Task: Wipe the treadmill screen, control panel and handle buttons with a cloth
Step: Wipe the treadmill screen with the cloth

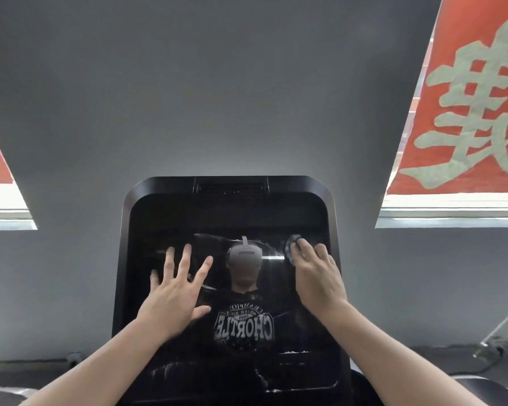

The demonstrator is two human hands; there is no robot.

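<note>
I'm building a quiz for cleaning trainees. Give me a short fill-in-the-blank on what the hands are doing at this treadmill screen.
1. The cloth is held under the fingers of the ____ hand.
2. The left hand lies against the treadmill screen with its fingers ____.
3. The right hand works on the upper ____ part of the screen.
4. The screen is dark and shows a ____ of the person.

Missing words: right; spread; right; reflection

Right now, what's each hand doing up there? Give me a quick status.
Left hand open, fingers spread over the screen. Right hand holds cloth at screen's upper right. Nothing in the way.
</note>
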